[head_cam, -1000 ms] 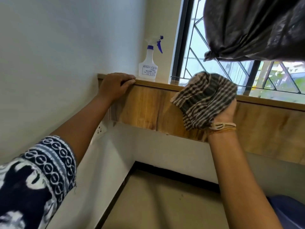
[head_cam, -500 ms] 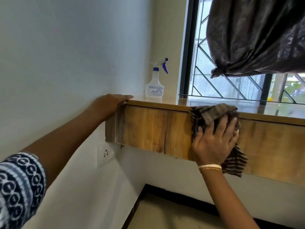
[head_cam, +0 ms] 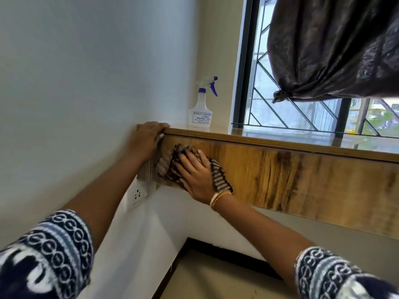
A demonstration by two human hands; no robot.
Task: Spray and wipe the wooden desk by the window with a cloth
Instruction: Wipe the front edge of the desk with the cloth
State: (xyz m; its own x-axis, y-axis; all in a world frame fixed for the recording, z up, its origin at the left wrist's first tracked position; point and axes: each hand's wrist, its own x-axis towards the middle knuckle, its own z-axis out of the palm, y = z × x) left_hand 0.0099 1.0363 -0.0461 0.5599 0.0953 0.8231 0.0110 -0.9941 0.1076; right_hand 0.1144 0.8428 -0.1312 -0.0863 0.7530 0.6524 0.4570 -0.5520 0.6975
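cloth (head_cam: 170, 169): middle hidden under right hand (head_cam: 195, 173)
desk (head_cam: 302, 180): cut off at right edge
bottle (head_cam: 200, 111) label: small print unreadable

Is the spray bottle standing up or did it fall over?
Standing up. The spray bottle sits on its flat bottom on the desk top, nozzle at the top, in the corner by the window.

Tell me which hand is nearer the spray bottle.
Left. The left hand grips the desk corner just below-left of the spray bottle; the right hand presses the cloth lower on the front panel.
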